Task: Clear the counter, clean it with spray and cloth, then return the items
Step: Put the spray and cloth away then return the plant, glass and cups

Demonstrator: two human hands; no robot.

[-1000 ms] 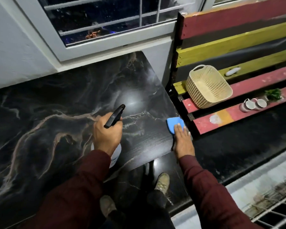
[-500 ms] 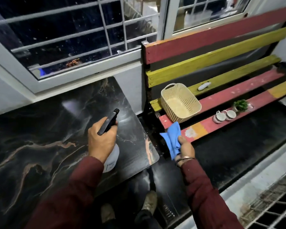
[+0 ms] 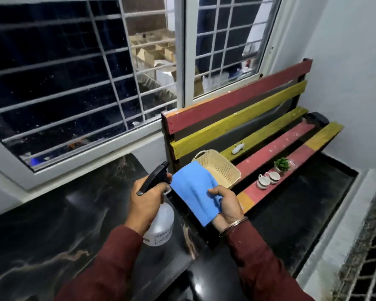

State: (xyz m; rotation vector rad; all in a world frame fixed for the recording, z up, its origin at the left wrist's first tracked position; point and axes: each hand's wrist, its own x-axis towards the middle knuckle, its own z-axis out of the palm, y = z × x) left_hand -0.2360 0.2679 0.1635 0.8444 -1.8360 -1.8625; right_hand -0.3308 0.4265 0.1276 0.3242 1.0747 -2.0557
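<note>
- Left hand (image 3: 147, 205) is gripping a white spray bottle (image 3: 160, 228) by its black trigger head, above the dark marble counter (image 3: 52, 242).
- Right hand (image 3: 227, 205) is pinching a blue cloth (image 3: 193, 192), which is hanging in the air just past the counter's edge.
- Basket (image 3: 218, 168), two cups (image 3: 268, 179) and a small plant (image 3: 282, 164) are sitting on the striped bench (image 3: 269, 148) beside it.
- Returning them probably calls for setting bottle and cloth down first, freeing both hands.

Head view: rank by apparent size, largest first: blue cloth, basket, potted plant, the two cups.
1. blue cloth, though it sits nearest the camera, so this is unsure
2. basket
3. potted plant
4. two cups, alike
</note>
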